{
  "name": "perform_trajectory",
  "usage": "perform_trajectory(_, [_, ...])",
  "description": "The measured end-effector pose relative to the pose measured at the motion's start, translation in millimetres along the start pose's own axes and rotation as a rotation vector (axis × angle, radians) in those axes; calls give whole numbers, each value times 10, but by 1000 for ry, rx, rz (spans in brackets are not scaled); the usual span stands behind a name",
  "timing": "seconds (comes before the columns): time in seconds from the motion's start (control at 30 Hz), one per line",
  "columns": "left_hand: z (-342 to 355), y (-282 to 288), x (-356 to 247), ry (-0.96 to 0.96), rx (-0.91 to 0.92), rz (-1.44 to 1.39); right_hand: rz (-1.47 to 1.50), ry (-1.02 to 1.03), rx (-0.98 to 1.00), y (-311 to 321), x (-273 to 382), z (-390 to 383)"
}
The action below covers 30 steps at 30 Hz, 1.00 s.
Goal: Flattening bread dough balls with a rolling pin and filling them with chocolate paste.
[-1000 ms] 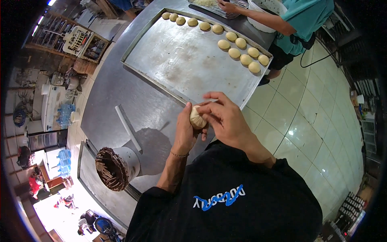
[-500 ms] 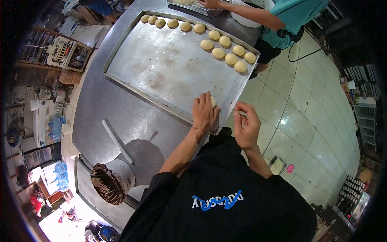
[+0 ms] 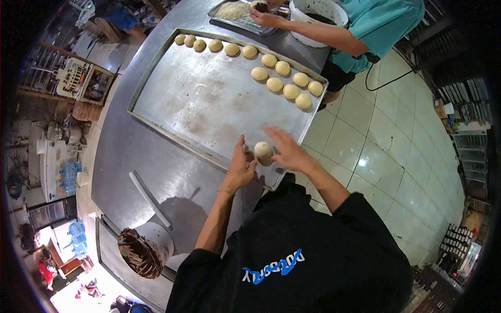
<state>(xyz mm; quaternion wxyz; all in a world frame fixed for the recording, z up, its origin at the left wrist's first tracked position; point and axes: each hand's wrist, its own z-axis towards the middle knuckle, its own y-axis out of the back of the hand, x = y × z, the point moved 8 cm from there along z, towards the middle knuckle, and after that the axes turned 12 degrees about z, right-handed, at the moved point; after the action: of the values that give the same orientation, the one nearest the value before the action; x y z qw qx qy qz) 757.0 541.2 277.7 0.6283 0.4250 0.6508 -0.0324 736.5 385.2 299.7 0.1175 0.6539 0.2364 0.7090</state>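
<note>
A pale ball of dough (image 3: 263, 150) rests on the near right corner of a large metal baking tray (image 3: 209, 99). My left hand (image 3: 242, 168) is beside it on the left, fingers stretched out and apart from the thumb. On the ball's other side, my right hand (image 3: 286, 149) has its fingers spread and slightly blurred, close to the dough without gripping it. Several rounded yellow dough balls (image 3: 274, 84) sit along the tray's far rim, with a second row toward the far right corner.
A white tub (image 3: 160, 240) smeared with brown paste stands at lower left, near a long pale bar (image 3: 150, 199) on the metal table (image 3: 117, 161). Across the table, a co-worker's hand (image 3: 266, 20) holds something dark above a tray of pale shreds (image 3: 233, 11); a white bucket (image 3: 319, 37) stands alongside.
My left hand has come off the dough ball and shifted left. My right hand has moved in from beyond the tray's edge to the ball's right side. The co-worker's hand now shows a dark item.
</note>
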Motion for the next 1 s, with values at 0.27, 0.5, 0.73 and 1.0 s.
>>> perform_trajectory(0.27, [1422, 55, -1072, -384, -176, 362, -393, -474, -471, 1386, -798, 398])
perform_trajectory(0.5, [2324, -737, -1122, -449, 19, 1157, -478, -231, -485, 1058, -783, 426])
perform_trajectory(0.73, [105, 700, -763, 34, -404, -37, -472, -290, -518, 1131, -971, 350])
perform_trajectory(1.0, [-4007, 1183, 639, 512, -1013, -577, -294, -265, -501, 1011, 582, 521])
